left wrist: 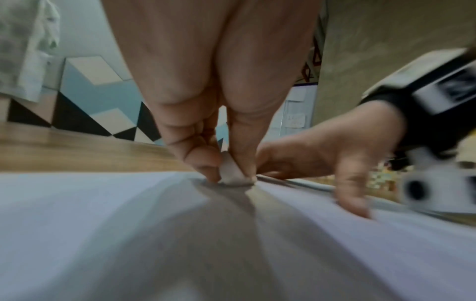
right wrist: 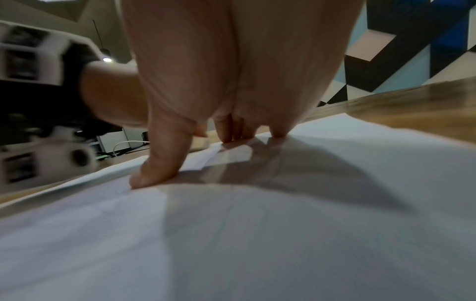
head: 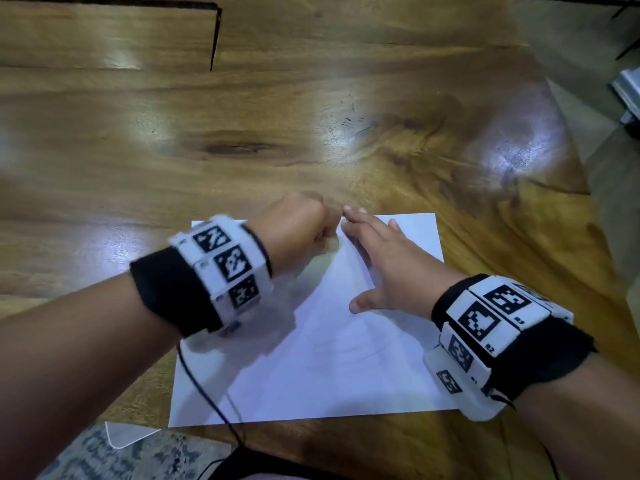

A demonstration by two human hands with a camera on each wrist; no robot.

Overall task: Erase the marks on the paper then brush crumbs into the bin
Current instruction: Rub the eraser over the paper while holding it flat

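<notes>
Paper (head: 346,341) lies at the table's (head: 311,133) near edge; right hand (head: 384,268) presses it flat, fingers straight and spread; left hand (head: 298,230) looks a bare fist from the head view; its wrist view shows fingers (left wrist: 198,163) pinching a white eraser (left wrist: 233,173) onto the sheet's far edge.

From the head view we cannot see the eraser (left wrist: 233,172), which the curled left hand (head: 298,230) hides, and that hand is smeared by motion blur. Any marks on the paper (head: 329,358) are too faint for us to make out. The clear object (head: 121,436) near the table's edge is partly hidden and we cannot identify it.
</notes>
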